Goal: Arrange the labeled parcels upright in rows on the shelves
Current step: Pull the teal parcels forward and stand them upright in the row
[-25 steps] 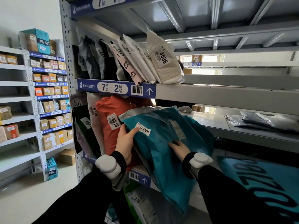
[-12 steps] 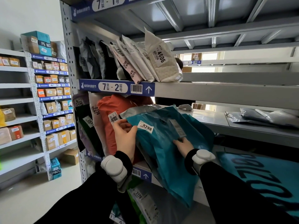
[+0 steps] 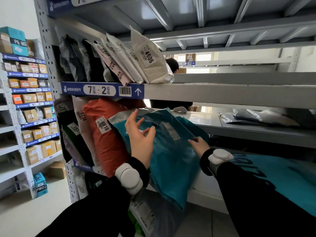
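Observation:
A teal parcel [image 3: 172, 161] leans tilted against the orange parcel [image 3: 106, 137] labelled 8810 on the middle shelf [image 3: 256, 132], its lower end hanging over the shelf's front edge. My left hand [image 3: 141, 135] hovers over the teal parcel's upper left, fingers spread and loosely bent, holding nothing; it covers the parcel's label. My right hand [image 3: 199, 144] rests with its fingers on the teal parcel's right side. Left of the orange parcel stand a white parcel [image 3: 80, 120] marked 0236 and dark ones.
The shelf above holds a leaning row of parcels, the white 4606 [image 3: 150, 60] at its right end. Grey bags [image 3: 261, 117] lie flat far right on the middle shelf. A large teal bag [image 3: 287, 182] lies below right. A person's head [image 3: 172, 65] shows behind the rack. Box shelves [image 3: 29, 106] stand left.
My left hand has let go of the teal parcel's top left corner and lifted off it, fingers spreading. The right hand stays on the parcel.

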